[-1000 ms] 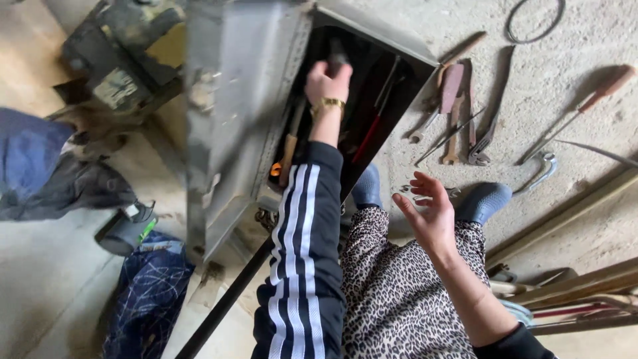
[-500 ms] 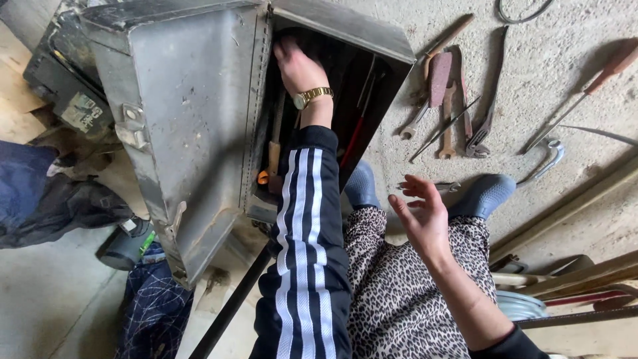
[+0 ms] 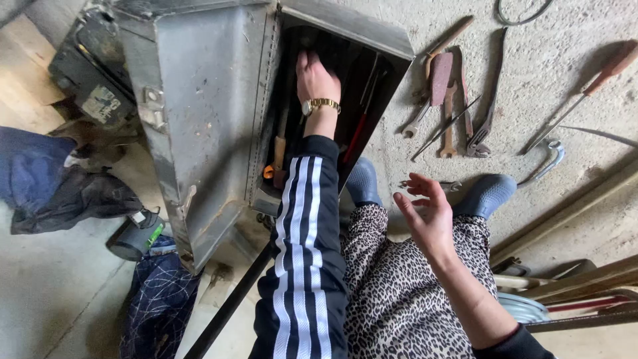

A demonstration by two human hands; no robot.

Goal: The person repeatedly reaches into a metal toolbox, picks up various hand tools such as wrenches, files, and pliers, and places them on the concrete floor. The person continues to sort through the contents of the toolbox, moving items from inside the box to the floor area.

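Observation:
My left hand (image 3: 317, 78), with a gold watch on the wrist, reaches palm down into an open grey metal toolbox (image 3: 199, 100). Its fingertips are lost in the dark interior, so I cannot tell whether they hold anything. Beside the hand lie a red-handled screwdriver (image 3: 356, 136) and a wooden-handled tool (image 3: 280, 149). My right hand (image 3: 428, 213) hovers empty over my leopard-print knee, fingers spread. It is apart from the small wrench (image 3: 452, 186) on the floor beyond it.
Several rusty tools lie on the concrete to the right of the box: pliers (image 3: 484, 133), a flat file (image 3: 440, 76), a brown-handled screwdriver (image 3: 615, 63) and a metal hook (image 3: 550, 158). Dark clothes (image 3: 60, 189) are heaped at left. A black bar (image 3: 232, 302) runs under the box.
The view has shifted slightly. My left hand moved from the box's far end to its left side, then back toward the middle. My right hand has barely moved.

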